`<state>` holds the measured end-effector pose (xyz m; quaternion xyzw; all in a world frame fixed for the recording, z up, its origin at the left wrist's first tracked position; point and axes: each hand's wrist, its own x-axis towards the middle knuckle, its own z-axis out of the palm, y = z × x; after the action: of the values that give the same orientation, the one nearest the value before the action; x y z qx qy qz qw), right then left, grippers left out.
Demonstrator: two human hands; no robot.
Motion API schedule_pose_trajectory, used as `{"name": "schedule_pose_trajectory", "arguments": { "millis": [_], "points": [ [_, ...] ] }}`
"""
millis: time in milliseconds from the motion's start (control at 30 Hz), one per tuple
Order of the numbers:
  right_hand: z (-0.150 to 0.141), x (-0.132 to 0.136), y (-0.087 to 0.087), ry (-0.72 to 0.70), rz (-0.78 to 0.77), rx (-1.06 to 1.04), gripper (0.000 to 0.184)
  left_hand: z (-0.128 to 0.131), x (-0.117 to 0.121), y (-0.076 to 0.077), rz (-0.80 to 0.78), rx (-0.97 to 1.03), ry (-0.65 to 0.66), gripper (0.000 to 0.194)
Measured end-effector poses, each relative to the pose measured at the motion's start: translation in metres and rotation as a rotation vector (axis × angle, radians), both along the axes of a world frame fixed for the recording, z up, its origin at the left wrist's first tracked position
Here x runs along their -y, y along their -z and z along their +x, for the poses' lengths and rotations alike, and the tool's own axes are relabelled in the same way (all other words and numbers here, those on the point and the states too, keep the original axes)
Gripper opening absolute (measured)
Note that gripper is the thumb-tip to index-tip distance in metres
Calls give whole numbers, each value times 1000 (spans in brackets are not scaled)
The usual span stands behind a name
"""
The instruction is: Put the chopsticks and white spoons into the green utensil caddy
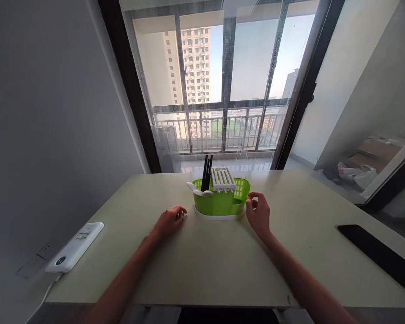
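A green plastic cutlery basket [222, 201] with a white base and a white slotted insert [222, 178] stands on the pale table [202, 265], at its middle far side. Black chopsticks [207, 173] and white spoons [199, 191] stick out of its left part. My left hand [170, 221] rests on the table just left of the basket, fingers curled loosely, nothing seen in it. My right hand [258, 213] hovers just right of the basket, fingers bent with thumb and forefinger close together near the rim; I see nothing in them.
A white power bank [74, 247] with a cable lies at the table's left edge. A flat black object [380, 256] lies near the right edge. Behind the table are a glass balcony door and railing; bags and boxes sit on the floor at right.
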<state>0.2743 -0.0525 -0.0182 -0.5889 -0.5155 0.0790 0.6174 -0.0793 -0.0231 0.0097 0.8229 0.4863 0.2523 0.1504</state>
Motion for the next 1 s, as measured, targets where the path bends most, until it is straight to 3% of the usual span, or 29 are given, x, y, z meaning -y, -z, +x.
{"name": "schedule_pose_trajectory", "arguments": {
  "millis": [233, 333, 400, 500, 633, 733, 833, 1000],
  "points": [
    [10, -15, 17, 55, -110, -160, 24, 2, 0, 0, -43, 142, -49, 22],
    [12, -20, 23, 48, -139, -194, 26, 0, -10, -8, -59, 263, -119, 31],
    [13, -22, 26, 34, -151, -206, 27, -2, -23, -20, -56, 358, -169, 41],
    [12, -24, 29, 18, -158, -218, 28, -1, -46, -52, -53, 478, -190, 52],
    [11, -24, 30, 9, -157, -229, 27, 19, -73, -103, -125, 553, -87, 56],
    [11, -24, 29, 10, -151, -230, 27, 45, -86, -130, -223, 550, 3, 57],
    [10, -24, 27, 9, -145, -226, 26, 71, -96, -145, -331, 517, 62, 59],
    [8, -24, 25, -2, -135, -219, 26, 104, -111, -154, -446, 474, 84, 67]
  ]
}}
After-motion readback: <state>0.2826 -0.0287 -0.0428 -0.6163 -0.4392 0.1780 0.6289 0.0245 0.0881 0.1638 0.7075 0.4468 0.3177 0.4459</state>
